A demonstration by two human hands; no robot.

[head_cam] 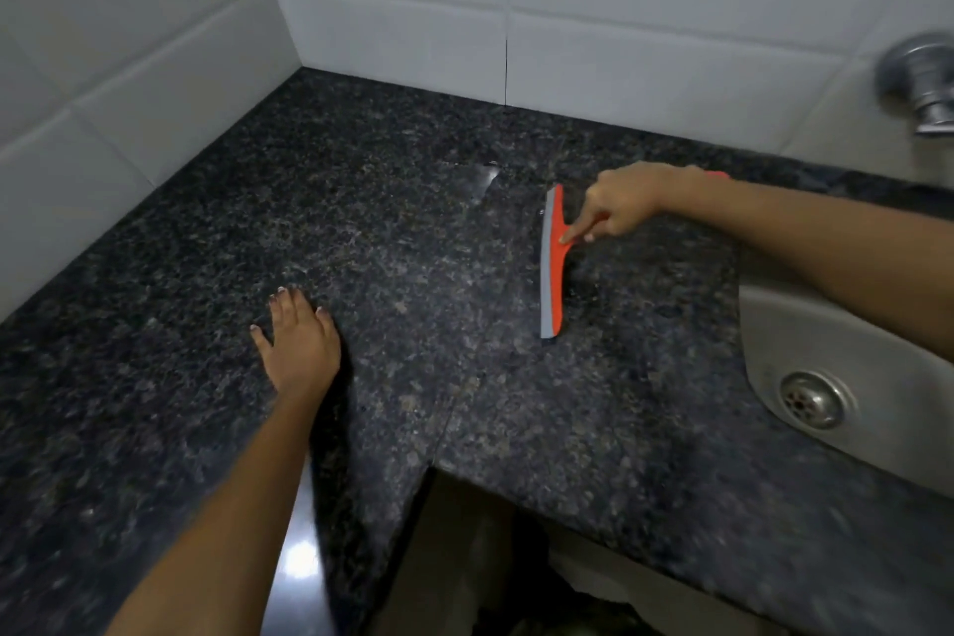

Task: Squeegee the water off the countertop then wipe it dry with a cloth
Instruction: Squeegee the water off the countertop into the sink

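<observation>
An orange squeegee with a grey rubber blade stands with its blade on the dark speckled granite countertop. My right hand grips its handle, forefinger stretched down onto the orange head. A thin film of water glistens on the counter just left of the blade's far end. My left hand rests flat on the countertop, fingers spread, well left of the squeegee. No cloth is in view.
A steel sink with a round drain is set into the counter at the right. A chrome tap fitting juts from the white tiled wall. The counter's front edge has an inside corner.
</observation>
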